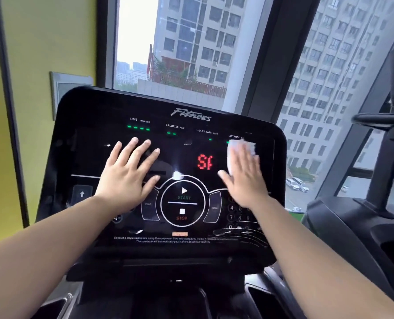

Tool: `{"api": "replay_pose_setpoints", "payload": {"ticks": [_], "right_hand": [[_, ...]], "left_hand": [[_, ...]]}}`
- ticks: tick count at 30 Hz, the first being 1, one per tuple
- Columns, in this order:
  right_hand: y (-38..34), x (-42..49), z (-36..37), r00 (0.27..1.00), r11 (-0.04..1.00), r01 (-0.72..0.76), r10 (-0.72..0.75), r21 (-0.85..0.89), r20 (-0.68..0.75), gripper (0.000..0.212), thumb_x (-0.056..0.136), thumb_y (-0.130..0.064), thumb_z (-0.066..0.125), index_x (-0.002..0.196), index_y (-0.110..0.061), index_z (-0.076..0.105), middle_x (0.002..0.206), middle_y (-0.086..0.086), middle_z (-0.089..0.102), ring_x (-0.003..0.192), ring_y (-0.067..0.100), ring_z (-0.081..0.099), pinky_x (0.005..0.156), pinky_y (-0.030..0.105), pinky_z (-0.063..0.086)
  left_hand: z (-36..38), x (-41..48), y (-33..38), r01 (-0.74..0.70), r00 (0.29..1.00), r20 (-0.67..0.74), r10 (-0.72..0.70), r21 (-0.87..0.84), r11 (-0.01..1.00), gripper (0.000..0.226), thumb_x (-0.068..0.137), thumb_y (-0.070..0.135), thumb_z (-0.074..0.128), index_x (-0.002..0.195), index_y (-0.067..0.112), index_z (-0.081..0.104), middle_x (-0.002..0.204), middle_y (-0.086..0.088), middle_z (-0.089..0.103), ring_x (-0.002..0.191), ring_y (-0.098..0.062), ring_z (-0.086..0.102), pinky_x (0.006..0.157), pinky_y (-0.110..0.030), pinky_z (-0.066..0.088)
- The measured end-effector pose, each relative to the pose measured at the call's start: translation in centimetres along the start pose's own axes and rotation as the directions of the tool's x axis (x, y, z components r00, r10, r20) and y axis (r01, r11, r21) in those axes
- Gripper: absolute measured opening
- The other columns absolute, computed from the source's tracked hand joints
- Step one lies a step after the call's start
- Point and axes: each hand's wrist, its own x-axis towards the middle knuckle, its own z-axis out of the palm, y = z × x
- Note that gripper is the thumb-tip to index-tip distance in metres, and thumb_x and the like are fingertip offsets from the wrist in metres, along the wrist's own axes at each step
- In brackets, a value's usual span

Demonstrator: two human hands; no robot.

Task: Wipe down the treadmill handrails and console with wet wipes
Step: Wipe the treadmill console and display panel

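The black glossy treadmill console (94,120) fills the middle of the head view, with lit green and red readouts and a round START/STOP control (182,204). My left hand (128,174) lies flat on the left half of the screen, fingers spread and straight. My right hand (245,178) presses a white wet wipe (240,147) flat against the right side of the screen, just below the DISTANCE label. The wipe sticks out past my fingertips and along the thumb side. No handrails show clearly.
Large windows behind the console look out on tall buildings. A yellow-green wall (37,42) stands at the left. Another dark exercise machine (375,203) stands close on the right. Dark cup-holder trays (53,305) sit below the console.
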Motion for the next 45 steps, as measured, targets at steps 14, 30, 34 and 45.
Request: {"api": "replay_pose_setpoints", "payload": {"ticks": [14,30,34,45], "right_hand": [[-8.6,1.0,0.4,0.976,0.976,0.216,-0.216,0.009,-0.006,0.07,0.095,-0.059,0.013,0.137,-0.025,-0.031,0.138,0.0,-0.047,0.131,0.016,-0.043,0.11,0.036,-0.027],[-12.1,2.2,0.0,0.996,0.996,0.067,-0.062,0.067,-0.072,0.076,0.094,-0.061,0.014,0.137,-0.019,-0.032,0.138,0.009,-0.045,0.135,0.026,-0.039,0.11,0.04,-0.025],[-7.5,1.7,-0.2,0.99,0.987,0.117,-0.125,-0.108,-0.071,0.07,0.093,-0.062,0.01,0.137,-0.026,-0.031,0.144,0.004,-0.039,0.133,0.019,-0.039,0.11,0.04,-0.025],[-12.2,2.7,0.4,0.98,0.978,-0.133,0.154,0.161,-0.13,0.084,0.09,-0.065,0.004,0.143,-0.007,-0.024,0.146,0.011,-0.036,0.14,0.023,-0.03,0.114,0.037,-0.02]], "left_hand": [[0.7,-0.1,-0.1,0.0,0.998,-0.055,-0.001,-0.009,1.0,0.059,0.088,0.046,0.039,0.134,0.013,0.054,0.139,-0.015,0.05,0.131,-0.035,0.038,0.111,-0.052,0.023],[0.2,0.0,-0.8,-0.003,0.998,-0.062,-0.001,-0.073,0.997,0.059,0.09,0.049,0.038,0.133,0.012,0.056,0.135,-0.009,0.055,0.128,-0.031,0.045,0.11,-0.048,0.026],[-0.2,0.1,-1.3,-0.037,0.998,-0.049,0.034,-0.071,0.997,0.06,0.09,0.05,0.037,0.131,0.011,0.057,0.135,-0.008,0.056,0.127,-0.03,0.048,0.109,-0.045,0.027],[-0.9,0.6,-3.8,0.036,0.998,-0.058,-0.04,-0.068,0.997,0.059,0.088,0.049,0.038,0.129,0.012,0.058,0.134,-0.014,0.053,0.13,-0.032,0.041,0.11,-0.046,0.021]]}}
